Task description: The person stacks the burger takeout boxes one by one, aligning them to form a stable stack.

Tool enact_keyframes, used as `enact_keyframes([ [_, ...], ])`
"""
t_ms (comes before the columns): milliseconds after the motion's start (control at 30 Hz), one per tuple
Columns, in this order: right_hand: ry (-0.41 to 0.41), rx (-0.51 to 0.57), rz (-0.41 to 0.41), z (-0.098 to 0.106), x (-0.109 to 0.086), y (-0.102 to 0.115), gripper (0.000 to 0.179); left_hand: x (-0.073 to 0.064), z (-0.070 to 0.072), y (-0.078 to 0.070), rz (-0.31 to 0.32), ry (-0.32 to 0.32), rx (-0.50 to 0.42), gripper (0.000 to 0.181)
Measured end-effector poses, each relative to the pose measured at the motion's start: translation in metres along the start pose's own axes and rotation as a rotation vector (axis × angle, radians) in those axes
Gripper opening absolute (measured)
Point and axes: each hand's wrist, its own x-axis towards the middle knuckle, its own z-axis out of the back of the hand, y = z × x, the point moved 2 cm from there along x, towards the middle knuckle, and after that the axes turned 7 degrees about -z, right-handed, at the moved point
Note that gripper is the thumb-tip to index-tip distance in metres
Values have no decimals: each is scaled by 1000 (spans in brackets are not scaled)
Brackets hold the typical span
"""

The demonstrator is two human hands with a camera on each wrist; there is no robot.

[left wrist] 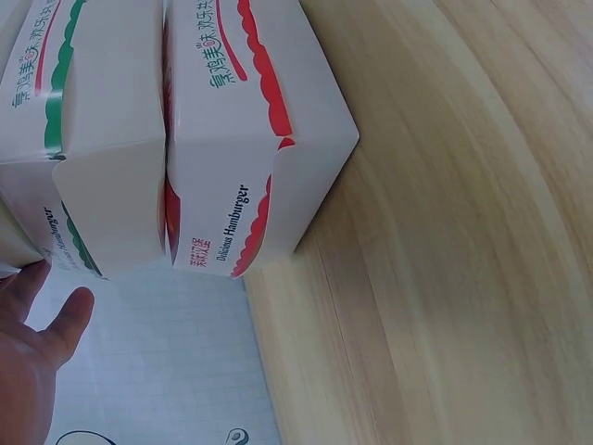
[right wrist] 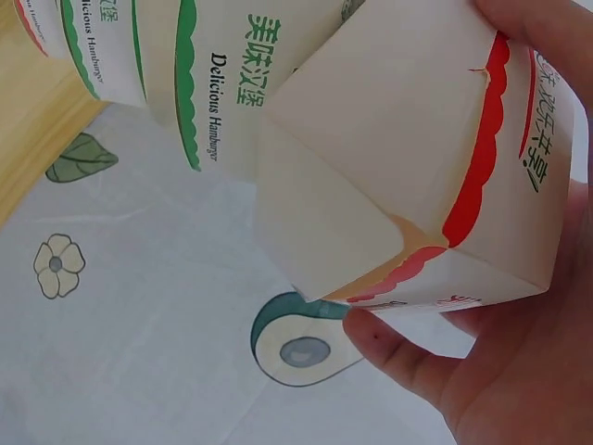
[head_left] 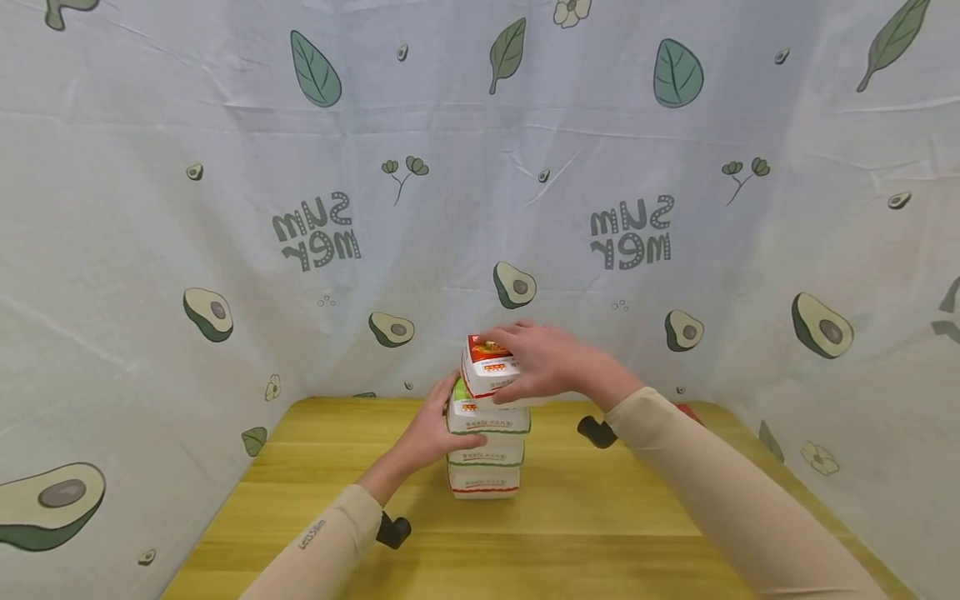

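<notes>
Burger box [head_left: 489,380] is tilted, gripped by my right hand [head_left: 551,360]; left hand [head_left: 435,432], spread wide, touches the stack [head_left: 498,454]. Off-centre bump could topple it.

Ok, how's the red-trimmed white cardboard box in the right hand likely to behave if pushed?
The red-trimmed white cardboard box is probably light, as the right hand appears to hold it alone. Its flat faces and crisp folds suggest it's fairly stiff, though the thin-looking board could dent. With those flat sides, it would likely slide, not roll.
</notes>
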Motion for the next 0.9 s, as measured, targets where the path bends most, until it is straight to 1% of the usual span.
enact_keyframes([
  [167, -18, 17, -22, -1, 1, 1, 81, 0, -1, 0, -10, 1, -22, 108],
  [267, -31, 6, -27, -2, 1, 2, 83, 0, -1, -1, -21, 5, -30, 106],
  [400, -41, 1, -13, -5, 1, 4, 86, -1, -2, -2, -18, 5, -40, 104],
  [500, -34, 25, 7, -7, -1, 4, 88, -3, -2, -2, -16, 2, -49, 103],
  [600, -1, 68, 17, -8, -3, 2, 89, -5, -3, -2, -12, 2, -50, 103],
  [767, 81, 174, 16, -6, -7, -1, 88, -7, -3, -2, -1, -2, -36, 105],
  [833, 100, 210, 18, -4, -9, -2, 89, -6, -3, -3, -10, -2, -41, 105],
  [900, 107, 223, 22, -2, -10, -3, 89, -4, -3, -3, -20, -1, -44, 104],
])
